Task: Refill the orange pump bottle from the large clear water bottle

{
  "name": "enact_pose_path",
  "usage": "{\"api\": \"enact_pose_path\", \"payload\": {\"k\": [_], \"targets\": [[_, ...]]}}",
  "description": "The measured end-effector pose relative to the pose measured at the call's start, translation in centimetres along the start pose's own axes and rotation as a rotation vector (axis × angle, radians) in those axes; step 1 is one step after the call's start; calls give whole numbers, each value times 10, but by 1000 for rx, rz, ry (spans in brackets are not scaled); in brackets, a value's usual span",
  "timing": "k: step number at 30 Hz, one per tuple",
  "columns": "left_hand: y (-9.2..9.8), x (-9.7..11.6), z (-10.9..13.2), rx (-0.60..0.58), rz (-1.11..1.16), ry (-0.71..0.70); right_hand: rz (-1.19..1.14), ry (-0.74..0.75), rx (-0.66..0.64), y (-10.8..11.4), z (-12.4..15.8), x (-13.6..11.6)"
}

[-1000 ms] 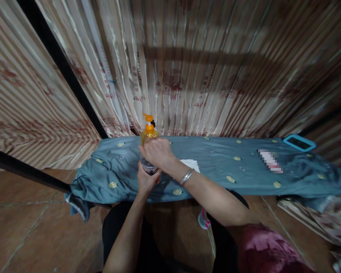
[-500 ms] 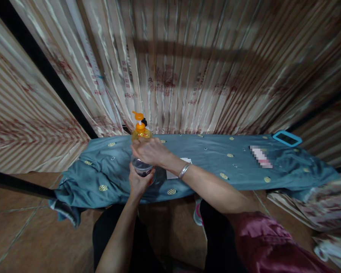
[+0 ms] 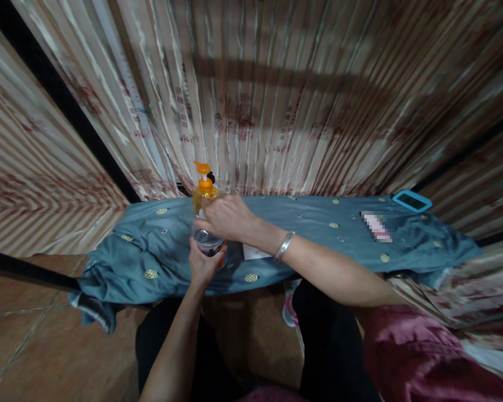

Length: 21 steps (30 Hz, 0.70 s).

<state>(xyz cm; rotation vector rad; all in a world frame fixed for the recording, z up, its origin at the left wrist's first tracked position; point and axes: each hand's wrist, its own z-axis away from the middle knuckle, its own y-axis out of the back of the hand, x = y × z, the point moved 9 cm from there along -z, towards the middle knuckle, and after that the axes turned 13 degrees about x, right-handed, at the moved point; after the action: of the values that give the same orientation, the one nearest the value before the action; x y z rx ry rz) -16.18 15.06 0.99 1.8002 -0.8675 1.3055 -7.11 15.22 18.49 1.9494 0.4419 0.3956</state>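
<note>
My left hand is wrapped around a clear plastic cup with something dark at its lower part. Just above the cup's rim, my right hand is closed, its fingers curled down; whatever they pinch, if anything, is hidden. Behind the hands stands a pump bottle of yellow liquid with an orange pump head, partly covered by my right hand. A white sheet or card lies on the cloth, partly under my right wrist.
A blue-grey cloth with yellow prints covers the narrow table. At its right lie a pixelated pink-and-white item and a blue-framed device with a dark screen. Pleated curtains hang behind, and dark posts stand at the sides.
My right hand has moved slightly right and is tilted a little differently above the cup. My left hand still grips the cup. The whole view has shifted slightly.
</note>
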Motion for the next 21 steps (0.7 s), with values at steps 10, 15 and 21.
{"api": "enact_pose_path", "payload": {"k": [10,15,21], "targets": [[-1,2,1,-8,46,0,-79,58,-96,2,-6,7],[-1,2,1,4,37,8,-118,102,-146,5,-4,8],[-1,5,2,-20,42,9,-174,221,-201,7,-5,4]]}}
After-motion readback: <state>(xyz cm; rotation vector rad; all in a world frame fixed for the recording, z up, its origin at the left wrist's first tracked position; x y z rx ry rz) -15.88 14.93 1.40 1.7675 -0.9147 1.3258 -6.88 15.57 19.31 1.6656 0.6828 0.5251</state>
